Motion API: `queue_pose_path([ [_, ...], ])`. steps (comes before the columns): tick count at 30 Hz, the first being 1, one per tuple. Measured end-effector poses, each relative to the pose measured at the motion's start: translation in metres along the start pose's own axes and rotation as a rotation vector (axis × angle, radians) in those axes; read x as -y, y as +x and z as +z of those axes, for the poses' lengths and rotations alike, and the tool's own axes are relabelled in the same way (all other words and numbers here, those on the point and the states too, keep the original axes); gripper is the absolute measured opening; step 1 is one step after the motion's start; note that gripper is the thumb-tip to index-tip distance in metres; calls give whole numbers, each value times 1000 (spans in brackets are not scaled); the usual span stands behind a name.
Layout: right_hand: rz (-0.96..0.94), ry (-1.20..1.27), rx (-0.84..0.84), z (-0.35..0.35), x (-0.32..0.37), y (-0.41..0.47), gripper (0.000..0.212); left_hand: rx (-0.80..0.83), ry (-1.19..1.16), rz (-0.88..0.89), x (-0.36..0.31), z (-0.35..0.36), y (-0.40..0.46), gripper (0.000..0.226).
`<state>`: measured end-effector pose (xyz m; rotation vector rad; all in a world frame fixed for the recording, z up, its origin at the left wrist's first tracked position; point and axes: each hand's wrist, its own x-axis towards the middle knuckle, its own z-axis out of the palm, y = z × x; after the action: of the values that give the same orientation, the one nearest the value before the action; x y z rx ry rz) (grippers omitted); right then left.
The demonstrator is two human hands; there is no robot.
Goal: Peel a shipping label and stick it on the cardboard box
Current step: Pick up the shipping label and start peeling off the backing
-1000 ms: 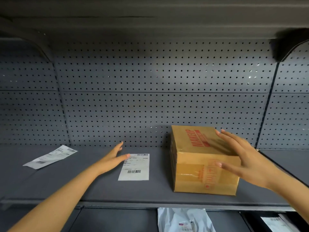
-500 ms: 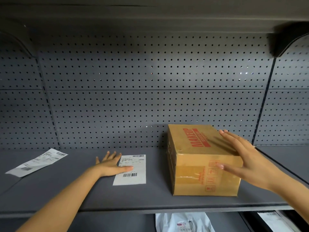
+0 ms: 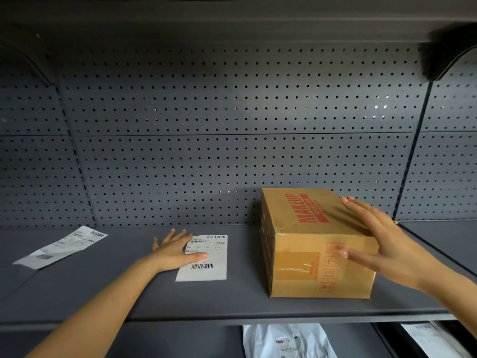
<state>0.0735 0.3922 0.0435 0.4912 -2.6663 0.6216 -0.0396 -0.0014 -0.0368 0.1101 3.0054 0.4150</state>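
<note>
Lying flat and spread, the left hand [image 3: 171,250] is pressing the shipping label [image 3: 206,259]; the right hand [image 3: 384,250], fingers splayed, is reaching the taped-shut cardboard box [image 3: 304,244].

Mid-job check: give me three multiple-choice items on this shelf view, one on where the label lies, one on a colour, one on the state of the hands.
1. The label under the left hand lies:
A. on top of the box
B. flat on the shelf, left of the box
C. on the shelf below

2. The print on the box is:
A. red
B. blue
C. black

3. The right hand is:
A. closed around the label
B. open at the box's right side
C. out of view

Answers:
1 B, the label lies on the shelf beside the box.
2 A, the word MAKEUP is red.
3 B, fingers spread, holding nothing.
</note>
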Motion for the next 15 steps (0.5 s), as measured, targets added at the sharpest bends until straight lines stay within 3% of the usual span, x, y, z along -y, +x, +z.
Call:
queue_pose_path([
  [6, 13, 25, -1, 0, 1, 1, 83, -81, -154, 6, -5, 0, -2, 64],
  [10, 2, 39, -16, 1, 1, 1, 84, -114, -481, 37, -11, -2, -8, 58],
  [15, 4, 64, -18, 1, 2, 0, 83, -162, -854, 58, -27, -8, -23, 68],
])
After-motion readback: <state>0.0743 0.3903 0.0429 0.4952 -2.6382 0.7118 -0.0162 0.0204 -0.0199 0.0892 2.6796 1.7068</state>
